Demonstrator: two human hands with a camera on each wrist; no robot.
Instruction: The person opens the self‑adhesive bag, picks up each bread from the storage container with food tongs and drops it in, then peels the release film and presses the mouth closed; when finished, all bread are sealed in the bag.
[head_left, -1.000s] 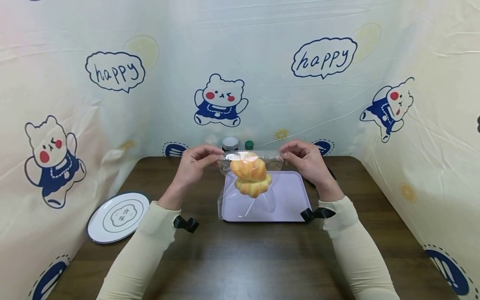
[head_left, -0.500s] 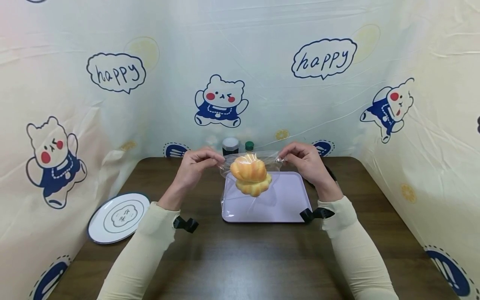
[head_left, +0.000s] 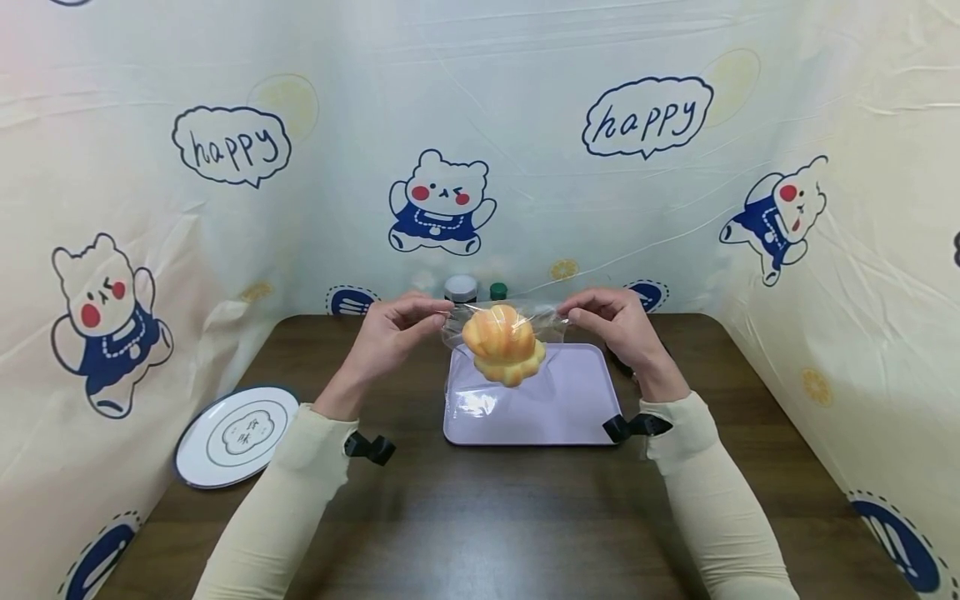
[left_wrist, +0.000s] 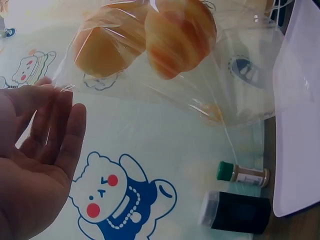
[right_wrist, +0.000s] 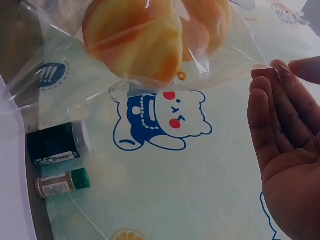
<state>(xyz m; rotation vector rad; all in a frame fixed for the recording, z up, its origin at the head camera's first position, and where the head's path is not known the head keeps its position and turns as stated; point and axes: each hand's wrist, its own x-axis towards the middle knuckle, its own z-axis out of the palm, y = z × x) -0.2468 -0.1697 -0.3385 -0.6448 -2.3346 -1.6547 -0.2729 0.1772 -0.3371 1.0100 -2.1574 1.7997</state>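
A clear plastic bag (head_left: 552, 318) hangs above the lilac tray (head_left: 577, 421), its upper edge stretched between the two hands. Inside are two golden bread rolls; in the head view the upper roll (head_left: 497, 332) partly covers the paler lower roll (head_left: 517, 367). My left hand (head_left: 390, 337) pinches the bag's left upper corner between thumb and fingers. At the opposite corner, my right hand (head_left: 617, 329) does the same. Both wrist views show the rolls through the film, with the left hand (left_wrist: 42, 150) and right hand (right_wrist: 292, 135) at the bag's edge.
A white plate (head_left: 206, 429) with a dark rim lies on the left of the brown table (head_left: 480, 517). Behind the bag stand a dark jar with a whitish lid (head_left: 461, 287) and a small green-capped bottle (right_wrist: 57, 184). A dark object (head_left: 619, 363) is partly hidden by the right wrist.
The rolls inside the bag have shifted, and the lower one now sits closer under the upper one. The lower part of the bag has swung away from the tray's near edge. Both hands keep their hold.
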